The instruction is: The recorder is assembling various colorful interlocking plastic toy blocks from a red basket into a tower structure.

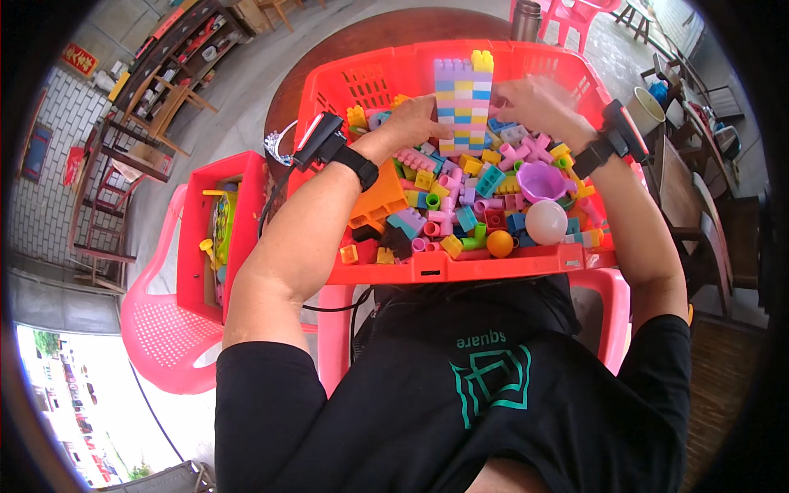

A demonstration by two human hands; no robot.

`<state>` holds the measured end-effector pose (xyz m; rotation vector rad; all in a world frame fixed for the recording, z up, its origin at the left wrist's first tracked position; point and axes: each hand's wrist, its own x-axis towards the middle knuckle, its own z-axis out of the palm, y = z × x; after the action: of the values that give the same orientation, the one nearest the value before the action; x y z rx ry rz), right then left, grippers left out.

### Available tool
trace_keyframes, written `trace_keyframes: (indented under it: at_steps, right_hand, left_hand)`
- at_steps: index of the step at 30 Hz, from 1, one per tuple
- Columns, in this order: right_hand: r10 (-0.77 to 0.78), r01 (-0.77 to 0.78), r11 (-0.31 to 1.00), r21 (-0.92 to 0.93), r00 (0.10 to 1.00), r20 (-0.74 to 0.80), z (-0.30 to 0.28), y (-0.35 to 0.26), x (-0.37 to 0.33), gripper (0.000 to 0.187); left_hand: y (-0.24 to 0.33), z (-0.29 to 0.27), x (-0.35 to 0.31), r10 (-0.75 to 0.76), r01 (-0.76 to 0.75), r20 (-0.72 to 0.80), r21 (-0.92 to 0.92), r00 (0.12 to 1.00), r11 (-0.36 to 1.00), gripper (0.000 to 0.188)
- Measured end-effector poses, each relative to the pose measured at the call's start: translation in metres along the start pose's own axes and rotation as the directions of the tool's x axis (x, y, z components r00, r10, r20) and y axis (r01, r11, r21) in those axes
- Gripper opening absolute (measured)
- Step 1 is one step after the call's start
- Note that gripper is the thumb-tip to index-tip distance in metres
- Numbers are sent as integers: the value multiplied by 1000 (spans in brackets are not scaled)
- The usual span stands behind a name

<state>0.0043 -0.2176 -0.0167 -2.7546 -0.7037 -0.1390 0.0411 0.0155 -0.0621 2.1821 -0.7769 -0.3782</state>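
Note:
A tall tower of toy building blocks (465,107) in lilac, yellow, white, blue and pink rows stands upright in the red plastic basket (427,267). A yellow block (482,61) sits on its top right corner. My left hand (413,123) is closed against the tower's left side, thumb toward its near face and other fingertips partly hidden behind it. Close by the tower's right side is my right hand (538,105), blurred, its fingers pointing toward the blocks. Whether it holds anything is unclear. Loose blocks (452,193) of many colours lie heaped below both hands.
In the basket also lie a purple bowl (541,181), a translucent white ball (546,222), an orange ball (500,243) and an orange panel (378,201). A metal flask (526,20) stands beyond the rim. A red box of toys (251,222) rests on a pink chair (168,329) at left.

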Motion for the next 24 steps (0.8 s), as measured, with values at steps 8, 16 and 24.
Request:
trace_keyframes:
  at_steps: [8,16,24]
  right_hand:
    - [-163,174,930,-323,985,62,30,38,-1,22]
    - [8,22,958,-287,995,102,34,53,-8,21]
    - [-31,53,927,-370,997,65,45,52,-6,22]
  left_hand:
    - [27,-8,0,78,-147,-175,-426,981,893,32]
    - [28,-14,-2,-4,-159,-237,-664,971,731,50]
    - [22,-14,4,82,-262,-327,-558,942,787,45]
